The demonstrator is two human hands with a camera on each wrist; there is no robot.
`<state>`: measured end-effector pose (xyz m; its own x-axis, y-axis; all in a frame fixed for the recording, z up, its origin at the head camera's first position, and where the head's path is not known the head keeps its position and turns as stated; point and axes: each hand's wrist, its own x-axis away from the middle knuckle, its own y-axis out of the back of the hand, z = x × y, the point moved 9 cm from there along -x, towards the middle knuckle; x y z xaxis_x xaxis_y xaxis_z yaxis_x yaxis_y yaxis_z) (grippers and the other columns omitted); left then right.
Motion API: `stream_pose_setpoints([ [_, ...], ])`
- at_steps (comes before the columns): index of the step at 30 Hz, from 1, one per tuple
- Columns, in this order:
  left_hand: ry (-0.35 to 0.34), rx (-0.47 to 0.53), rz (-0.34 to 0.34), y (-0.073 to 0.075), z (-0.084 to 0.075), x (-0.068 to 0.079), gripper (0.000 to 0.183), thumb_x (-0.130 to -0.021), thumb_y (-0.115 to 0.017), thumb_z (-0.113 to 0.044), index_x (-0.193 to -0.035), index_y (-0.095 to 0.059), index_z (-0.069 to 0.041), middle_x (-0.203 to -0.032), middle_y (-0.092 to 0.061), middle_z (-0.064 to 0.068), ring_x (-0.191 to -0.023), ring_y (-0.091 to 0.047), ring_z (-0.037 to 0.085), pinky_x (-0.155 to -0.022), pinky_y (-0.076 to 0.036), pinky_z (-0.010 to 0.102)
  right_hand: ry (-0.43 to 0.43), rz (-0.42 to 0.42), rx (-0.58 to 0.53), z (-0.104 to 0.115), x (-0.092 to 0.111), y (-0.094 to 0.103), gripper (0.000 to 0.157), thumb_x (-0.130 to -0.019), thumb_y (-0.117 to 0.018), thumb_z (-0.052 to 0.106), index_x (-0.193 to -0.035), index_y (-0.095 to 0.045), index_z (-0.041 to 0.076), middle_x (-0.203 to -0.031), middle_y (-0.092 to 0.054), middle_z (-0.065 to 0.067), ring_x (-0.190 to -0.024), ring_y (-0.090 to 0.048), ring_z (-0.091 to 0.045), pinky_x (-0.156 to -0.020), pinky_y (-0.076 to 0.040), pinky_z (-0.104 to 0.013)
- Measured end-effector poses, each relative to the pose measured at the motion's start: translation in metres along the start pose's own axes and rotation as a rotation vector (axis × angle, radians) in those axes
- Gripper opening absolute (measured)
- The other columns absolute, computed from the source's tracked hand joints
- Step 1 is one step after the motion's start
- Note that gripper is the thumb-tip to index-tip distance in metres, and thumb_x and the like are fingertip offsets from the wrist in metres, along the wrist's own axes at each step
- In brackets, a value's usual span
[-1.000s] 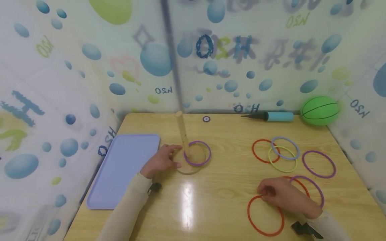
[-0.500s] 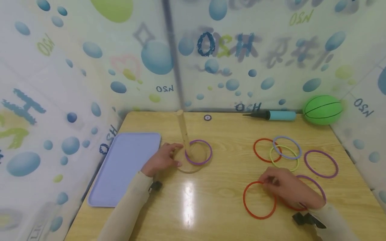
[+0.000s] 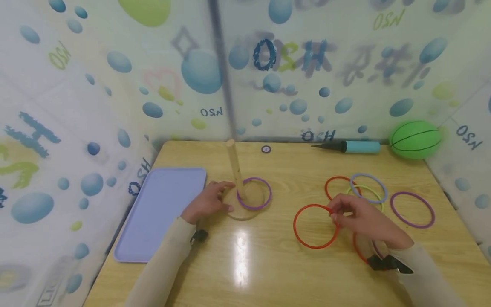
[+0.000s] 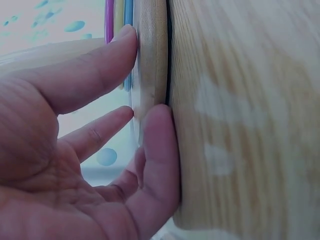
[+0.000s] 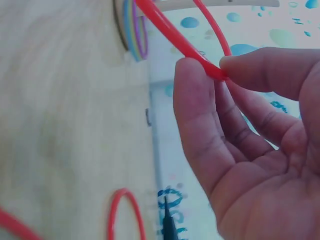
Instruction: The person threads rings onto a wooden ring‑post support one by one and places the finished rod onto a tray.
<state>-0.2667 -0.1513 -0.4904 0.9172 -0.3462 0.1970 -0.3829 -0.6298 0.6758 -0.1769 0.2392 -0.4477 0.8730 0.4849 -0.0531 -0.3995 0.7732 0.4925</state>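
A wooden ring-toss stand point(image 3: 235, 166) with an upright peg and a round base stands left of centre in the head view. Purple, yellow and blue rings lie stacked around its peg, the purple ring point(image 3: 270, 195) on top; the left wrist view shows the blue ring point(image 4: 128, 20) nearest the base point(image 4: 152, 55). My left hand point(image 3: 207, 201) holds the base's left edge, thumb and fingers touching its rim. Farther right, my right hand point(image 3: 358, 217) pinches a red ring point(image 3: 314, 205) between thumb and fingertips, raised off the table.
Other rings lie at right: a red ring point(image 3: 337, 177), a blue ring point(image 3: 368, 174), a purple ring point(image 3: 412, 193) and more, some partly hidden by my right arm. A lilac tray point(image 3: 161, 213) is at left. A pump point(image 3: 360, 147) and green ball point(image 3: 416, 140) sit at the back.
My right hand has lifted the red ring and carried it away from me and leftward. My left hand stays at the base.
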Motion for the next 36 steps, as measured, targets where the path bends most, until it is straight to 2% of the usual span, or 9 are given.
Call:
stream_pose_setpoints([
  [4, 0.004, -0.005, -0.006, 0.000, 0.002, -0.003, 0.079, -0.078, -0.094, -0.020, -0.149, -0.061, -0.015, -0.122, -0.055, 0.022, -0.103, -0.055, 0.028, -0.087, -0.049, 0.037, 0.010, -0.018, -0.056, 0.009, -0.008, 0.007, 0.015, -0.101, -0.070, 0.004, -0.114, -0.067, 0.008, -0.097, -0.072, -0.007, -0.085, -0.072, -0.015, -0.066, -0.064, -0.039],
  [8, 0.005, -0.014, -0.009, -0.001, 0.006, 0.001, 0.080, -0.077, -0.095, -0.021, -0.149, -0.061, -0.015, -0.119, -0.056, 0.022, -0.102, -0.054, 0.028, -0.086, -0.050, 0.038, 0.037, -0.047, -0.123, 0.023, -0.016, 0.010, 0.022, -0.100, -0.068, 0.000, -0.122, -0.066, 0.002, -0.099, -0.072, 0.001, -0.090, -0.074, -0.018, -0.067, -0.065, -0.041],
  [14, 0.020, -0.016, -0.012, 0.000, 0.009, 0.005, 0.081, -0.077, -0.094, -0.021, -0.150, -0.060, -0.016, -0.122, -0.056, 0.022, -0.105, -0.056, 0.028, -0.092, -0.052, 0.041, -0.013, -0.058, -0.210, 0.039, -0.032, 0.009, 0.032, -0.102, -0.068, 0.007, -0.133, -0.062, 0.002, -0.103, -0.071, -0.002, -0.092, -0.073, -0.022, -0.076, -0.065, -0.041],
  [19, 0.014, -0.002, 0.002, -0.003, 0.006, 0.000, 0.081, -0.079, -0.093, -0.022, -0.153, -0.058, -0.021, -0.121, -0.053, 0.019, -0.105, -0.055, 0.027, -0.089, -0.049, 0.037, -0.033, -0.104, -0.236, 0.048, -0.045, 0.014, 0.033, -0.103, -0.069, 0.010, -0.134, -0.061, 0.006, -0.105, -0.069, -0.013, -0.093, -0.074, -0.024, -0.077, -0.065, -0.041],
  [23, 0.032, 0.008, 0.013, -0.004, 0.005, -0.001, 0.082, -0.079, -0.093, -0.021, -0.153, -0.058, -0.022, -0.120, -0.051, 0.017, -0.105, -0.053, 0.026, -0.087, -0.049, 0.035, -0.036, -0.117, -0.276, 0.057, -0.058, 0.011, 0.032, -0.104, -0.069, 0.014, -0.134, -0.062, 0.009, -0.106, -0.069, -0.011, -0.094, -0.074, -0.026, -0.078, -0.065, -0.041],
  [30, 0.004, -0.043, 0.027, -0.004, 0.001, -0.006, 0.082, -0.080, -0.092, -0.020, -0.153, -0.056, -0.020, -0.118, -0.053, 0.016, -0.109, -0.050, 0.027, -0.089, -0.048, 0.039, 0.040, -0.143, -0.470, 0.079, -0.084, 0.003, 0.027, -0.103, -0.066, 0.004, -0.129, -0.065, 0.011, -0.102, -0.069, -0.004, -0.090, -0.073, -0.021, -0.077, -0.065, -0.038],
  [36, 0.053, -0.025, 0.058, -0.003, 0.004, -0.006, 0.085, -0.080, -0.092, -0.020, -0.155, -0.054, -0.024, -0.126, -0.053, 0.019, -0.115, -0.051, 0.030, -0.095, -0.049, 0.044, 0.129, -0.124, -0.609, 0.108, -0.106, -0.008, 0.027, -0.104, -0.062, 0.000, -0.128, -0.065, 0.011, -0.103, -0.068, -0.003, -0.090, -0.071, -0.020, -0.078, -0.065, -0.039],
])
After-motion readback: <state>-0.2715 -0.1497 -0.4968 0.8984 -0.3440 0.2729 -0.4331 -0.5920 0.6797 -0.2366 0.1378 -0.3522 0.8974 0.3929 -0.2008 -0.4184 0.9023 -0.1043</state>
